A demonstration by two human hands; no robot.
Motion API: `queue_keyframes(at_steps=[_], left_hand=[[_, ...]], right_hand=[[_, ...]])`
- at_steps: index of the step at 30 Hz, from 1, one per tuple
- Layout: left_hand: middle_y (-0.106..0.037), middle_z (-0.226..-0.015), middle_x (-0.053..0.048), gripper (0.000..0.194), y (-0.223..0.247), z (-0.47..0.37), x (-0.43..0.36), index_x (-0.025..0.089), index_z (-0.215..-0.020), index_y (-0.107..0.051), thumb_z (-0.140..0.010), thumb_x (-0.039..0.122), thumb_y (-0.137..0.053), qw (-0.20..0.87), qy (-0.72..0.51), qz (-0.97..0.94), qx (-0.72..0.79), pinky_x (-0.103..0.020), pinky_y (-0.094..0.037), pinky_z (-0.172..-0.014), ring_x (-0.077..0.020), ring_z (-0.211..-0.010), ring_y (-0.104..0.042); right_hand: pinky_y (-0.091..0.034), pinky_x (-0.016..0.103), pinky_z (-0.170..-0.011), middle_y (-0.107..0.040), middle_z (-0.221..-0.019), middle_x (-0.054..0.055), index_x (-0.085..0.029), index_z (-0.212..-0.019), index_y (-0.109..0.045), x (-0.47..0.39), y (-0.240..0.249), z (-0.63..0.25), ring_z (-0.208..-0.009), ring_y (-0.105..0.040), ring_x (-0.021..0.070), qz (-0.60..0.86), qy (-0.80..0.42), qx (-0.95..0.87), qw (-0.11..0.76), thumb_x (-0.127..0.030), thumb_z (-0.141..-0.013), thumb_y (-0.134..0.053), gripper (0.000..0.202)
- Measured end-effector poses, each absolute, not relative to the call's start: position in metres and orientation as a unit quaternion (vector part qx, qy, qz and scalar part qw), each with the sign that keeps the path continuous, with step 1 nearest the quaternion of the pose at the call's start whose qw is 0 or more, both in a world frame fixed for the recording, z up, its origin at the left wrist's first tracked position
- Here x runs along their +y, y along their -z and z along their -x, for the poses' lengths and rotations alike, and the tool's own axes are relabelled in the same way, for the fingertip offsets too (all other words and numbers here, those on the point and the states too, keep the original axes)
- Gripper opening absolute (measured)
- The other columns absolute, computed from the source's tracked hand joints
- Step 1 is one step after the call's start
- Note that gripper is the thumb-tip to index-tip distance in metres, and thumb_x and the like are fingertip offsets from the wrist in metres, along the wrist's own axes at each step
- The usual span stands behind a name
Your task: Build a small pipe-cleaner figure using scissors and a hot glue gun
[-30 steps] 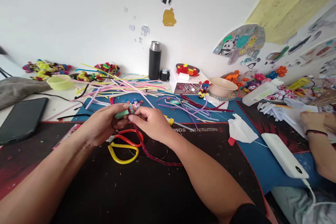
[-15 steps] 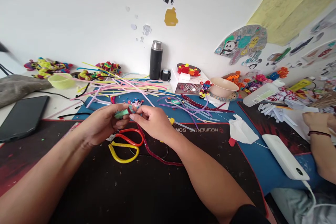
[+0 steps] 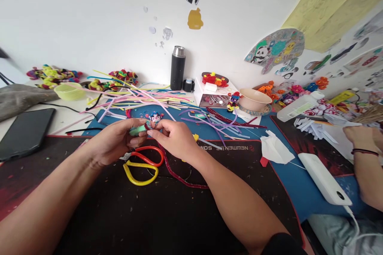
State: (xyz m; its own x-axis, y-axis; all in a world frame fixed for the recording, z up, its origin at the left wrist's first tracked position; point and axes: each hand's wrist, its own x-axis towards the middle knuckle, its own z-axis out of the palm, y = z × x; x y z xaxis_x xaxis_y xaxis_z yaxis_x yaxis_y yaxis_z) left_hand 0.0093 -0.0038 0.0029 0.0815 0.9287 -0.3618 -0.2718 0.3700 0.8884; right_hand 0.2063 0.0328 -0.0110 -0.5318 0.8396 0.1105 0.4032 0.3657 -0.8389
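Observation:
My left hand (image 3: 118, 137) is closed around a pale green fuzzy pipe-cleaner piece (image 3: 139, 130). At its right end, my right hand (image 3: 175, 137) pinches with thumb and forefinger where dark red wraps the green. A glittery dark red pipe cleaner (image 3: 178, 179) trails from below the hands and curves rightward across the mat, under my right forearm. Just beyond the fingertips shows a small doll head (image 3: 155, 117) with a painted face and blue headdress; whether it joins the green piece is hidden. Scissors (image 3: 140, 183) with orange and yellow handles lie below my hands.
Loose pipe cleaners (image 3: 149, 97) spread behind my hands. Further back stand a black thermos (image 3: 177, 69) and a beige bowl (image 3: 254, 101). A phone (image 3: 26, 131) lies left; a white power bank (image 3: 324, 179) lies right, near another person's arm (image 3: 365, 167).
Both hands keep almost the same place and grip. The green piece has shifted very slightly between the fingers.

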Motion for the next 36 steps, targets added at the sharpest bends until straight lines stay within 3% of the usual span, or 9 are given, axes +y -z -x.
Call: queue_keyframes(at_steps=[10,17,25,36], left_hand=[[-0.047,-0.062,0.005,0.019,-0.0037,-0.0068,-0.0043,0.015,-0.079,-0.074,-0.074,0.034,-0.078,0.677,-0.436,-0.327,0.494,-0.019,-0.034,-0.042,-0.0082,-0.050,-0.032],[-0.047,-0.063,0.004,0.016,-0.0038,-0.0040,-0.0038,0.016,-0.080,-0.074,-0.079,0.033,-0.074,0.692,-0.420,-0.330,0.485,-0.020,-0.035,-0.043,-0.0097,-0.051,-0.032],[-0.050,-0.062,0.004,0.020,-0.0038,-0.0053,-0.0048,0.018,-0.084,-0.070,-0.080,0.036,-0.077,0.690,-0.424,-0.327,0.487,-0.020,-0.034,-0.044,-0.0098,-0.050,-0.035],[-0.048,-0.062,0.005,0.019,-0.0030,-0.0099,-0.0050,0.019,-0.082,-0.065,-0.083,0.035,-0.074,0.706,-0.402,-0.329,0.481,-0.019,-0.033,-0.044,-0.0092,-0.049,-0.034]], right_hand=[[-0.030,0.029,-0.061,-0.055,-0.063,-0.007,-0.021,-0.088,-0.070,0.0327,0.0109,-0.2064,-0.060,-0.048,0.0126,0.397,-0.392,-0.782,0.279,-0.049,-0.098,-0.074,0.030],[-0.032,0.029,-0.061,-0.055,-0.063,-0.007,-0.023,-0.103,-0.073,0.0323,0.0095,-0.2068,-0.061,-0.051,0.0142,0.398,-0.390,-0.782,0.277,-0.047,-0.097,-0.076,0.025],[-0.035,0.030,-0.063,-0.062,-0.069,-0.005,-0.025,-0.124,-0.072,0.0329,0.0129,-0.2059,-0.066,-0.057,0.0161,0.391,-0.405,-0.777,0.281,-0.048,-0.097,-0.077,0.035],[-0.038,0.029,-0.066,-0.060,-0.068,-0.007,-0.023,-0.123,-0.072,0.0306,0.0130,-0.2057,-0.064,-0.056,0.0138,0.367,-0.409,-0.785,0.285,-0.040,-0.098,-0.075,0.031]])
